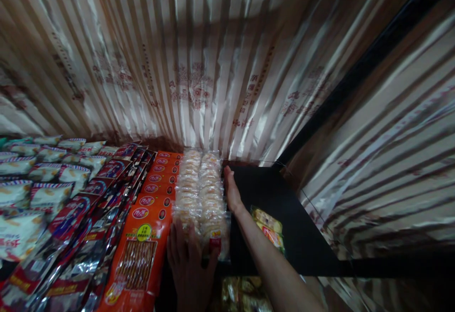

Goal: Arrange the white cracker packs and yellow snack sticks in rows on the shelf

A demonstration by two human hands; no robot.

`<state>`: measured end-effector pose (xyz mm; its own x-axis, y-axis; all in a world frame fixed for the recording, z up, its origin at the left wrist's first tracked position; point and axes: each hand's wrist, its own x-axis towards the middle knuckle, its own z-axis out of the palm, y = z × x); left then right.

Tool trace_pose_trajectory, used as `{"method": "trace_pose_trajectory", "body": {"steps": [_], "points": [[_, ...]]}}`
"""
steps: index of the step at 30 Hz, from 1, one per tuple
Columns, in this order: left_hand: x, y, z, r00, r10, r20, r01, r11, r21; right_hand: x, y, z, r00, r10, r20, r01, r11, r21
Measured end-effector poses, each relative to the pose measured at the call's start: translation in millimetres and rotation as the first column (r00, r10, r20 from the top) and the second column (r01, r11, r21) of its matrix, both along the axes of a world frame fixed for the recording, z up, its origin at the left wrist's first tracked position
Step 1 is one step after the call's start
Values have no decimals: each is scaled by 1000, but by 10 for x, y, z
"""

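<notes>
Two rows of clear-wrapped round pastries (212, 198) run from front to back on a black shelf (302, 241). Spread over the front of the left row is my left hand (190, 264), fingers apart and pointing away from me, the thumb near a red label. Along the right side of the rows, toward the back, my right hand (232, 191) stands on edge with its fingers stretched out, its palm against or very near the packets. Neither hand is closed around a packet.
Overlapping orange snack packs (142, 231) border the pastries on the left, then dark red packs (81, 217) and white bags (53, 193). A yellow packet (268, 229) lies by my right forearm. Striped sheeting (199, 65) hangs behind, beside a black post (341, 89).
</notes>
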<state>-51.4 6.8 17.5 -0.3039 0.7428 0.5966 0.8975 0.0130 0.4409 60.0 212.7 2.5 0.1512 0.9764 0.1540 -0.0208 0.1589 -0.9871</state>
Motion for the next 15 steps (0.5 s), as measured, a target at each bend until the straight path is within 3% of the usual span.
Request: {"method": "trace_pose_trajectory", "body": {"steps": [3,5,10,15], "points": [[18,20,-29,999,26,-24,-25,999,31,29,223,125,972,55,-227,-87,987,-132],[36,32,-51,998,50,-37,-48,998,42,20,371,202,948,83,-306,-127,983,-129],[83,42,-88,997,83,-1,-83,994,65,-47,592,253,916,110,-385,-168,978,-121],[90,42,-85,997,78,6,-79,995,56,-153,590,241,894,137,-427,-217,965,-146]]}}
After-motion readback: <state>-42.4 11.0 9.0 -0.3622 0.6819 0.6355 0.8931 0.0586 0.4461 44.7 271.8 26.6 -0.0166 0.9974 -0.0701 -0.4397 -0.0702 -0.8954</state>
